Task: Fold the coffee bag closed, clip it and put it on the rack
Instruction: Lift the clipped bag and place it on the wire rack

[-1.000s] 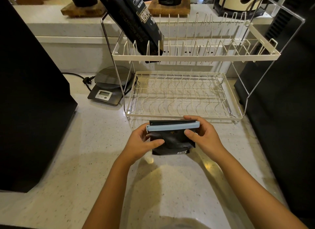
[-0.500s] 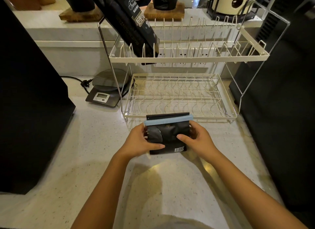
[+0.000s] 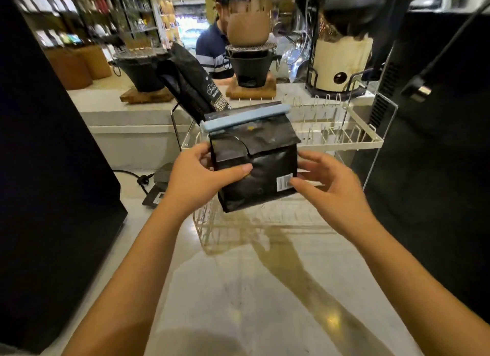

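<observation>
A small black coffee bag (image 3: pixel 258 170) with its top folded over hangs in the air in front of the white two-tier wire rack (image 3: pixel 344 141). A pale blue clip (image 3: pixel 244 119) runs along the fold. My left hand (image 3: pixel 196 180) grips the bag's left side, thumb across the front. My right hand (image 3: pixel 328 186) holds the right side by the barcode label. A taller black coffee bag (image 3: pixel 191 88) leans in the rack's upper tier at the left.
A large black appliance (image 3: pixel 47 170) stands at the left and another black unit (image 3: pixel 437 143) at the right. A small digital scale (image 3: pixel 156 194) lies left of the rack. Behind the ledge are black stoves on wooden boards and a person in a striped shirt.
Both hands have lifted the clipped bag off the counter and up in front of the rack's upper tier. The view has tilted upward.
</observation>
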